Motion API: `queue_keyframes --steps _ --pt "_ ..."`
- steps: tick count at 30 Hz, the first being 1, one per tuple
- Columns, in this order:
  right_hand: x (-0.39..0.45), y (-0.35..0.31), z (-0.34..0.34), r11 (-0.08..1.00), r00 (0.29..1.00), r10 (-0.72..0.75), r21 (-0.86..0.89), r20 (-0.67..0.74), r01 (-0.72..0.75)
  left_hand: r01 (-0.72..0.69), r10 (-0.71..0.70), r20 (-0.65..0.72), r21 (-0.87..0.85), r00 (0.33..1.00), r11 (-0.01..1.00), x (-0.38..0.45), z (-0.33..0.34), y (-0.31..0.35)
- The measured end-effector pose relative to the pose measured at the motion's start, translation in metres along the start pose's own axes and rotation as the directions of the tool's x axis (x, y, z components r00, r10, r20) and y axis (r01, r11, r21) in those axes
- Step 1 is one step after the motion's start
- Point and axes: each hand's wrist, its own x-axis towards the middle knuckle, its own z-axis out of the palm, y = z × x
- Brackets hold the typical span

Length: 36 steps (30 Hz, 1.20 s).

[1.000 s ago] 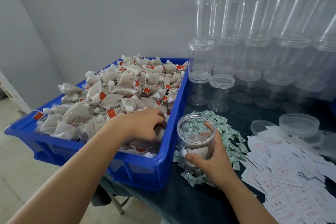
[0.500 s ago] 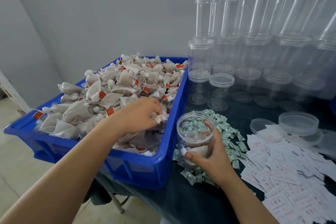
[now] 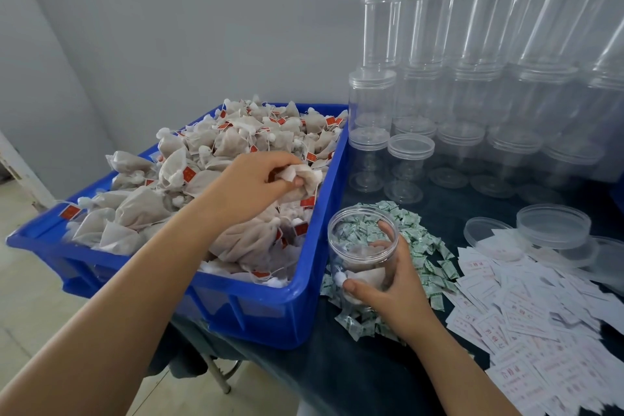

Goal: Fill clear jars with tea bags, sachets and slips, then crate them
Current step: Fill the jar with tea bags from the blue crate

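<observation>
The left hand (image 3: pixel 251 187) has its grip pinched on a tea bag (image 3: pixel 305 179) above the blue crate (image 3: pixel 270 311); the right hand (image 3: pixel 393 287) has its grip wrapped round the open jar (image 3: pixel 363 246) beside it.

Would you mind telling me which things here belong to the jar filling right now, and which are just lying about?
In use:
left hand gripping a tea bag
right hand holding the open jar
blue crate of tea bags

Lying about for now:
green sachets
paper slips
loose lids
stacked empty jars
</observation>
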Motion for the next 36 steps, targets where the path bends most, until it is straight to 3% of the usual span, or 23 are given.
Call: queue_keyframes --steps 6,12,19,25,31,36 --pt "0.000 0.002 -0.002 1.000 1.000 0.004 -0.002 0.005 -0.004 -0.053 0.052 -0.086 -0.011 0.995 0.999 0.004 -0.006 0.017" --pt "0.000 0.003 -0.002 1.000 1.000 0.017 0.004 0.004 -0.017 -0.163 0.160 -0.050 -0.043 0.986 0.986 0.010 -0.004 0.045" --pt "0.001 0.005 -0.004 0.999 0.999 0.037 0.017 0.027 -0.037 -0.201 0.205 0.147 -0.043 0.968 0.979 0.014 0.008 0.060" --pt "0.003 0.004 -0.003 1.000 1.000 0.004 0.011 0.028 -0.004 -0.202 0.166 0.311 0.087 0.936 0.976 0.012 0.027 0.058" --pt "0.004 0.008 -0.004 0.999 0.999 0.033 0.040 0.034 -0.034 -0.205 0.111 0.407 0.194 0.906 0.959 0.010 0.046 0.057" --pt "0.003 0.008 -0.004 1.000 0.999 0.026 0.008 0.030 -0.026 -0.217 0.105 0.407 0.237 0.907 0.947 0.014 0.056 0.059"
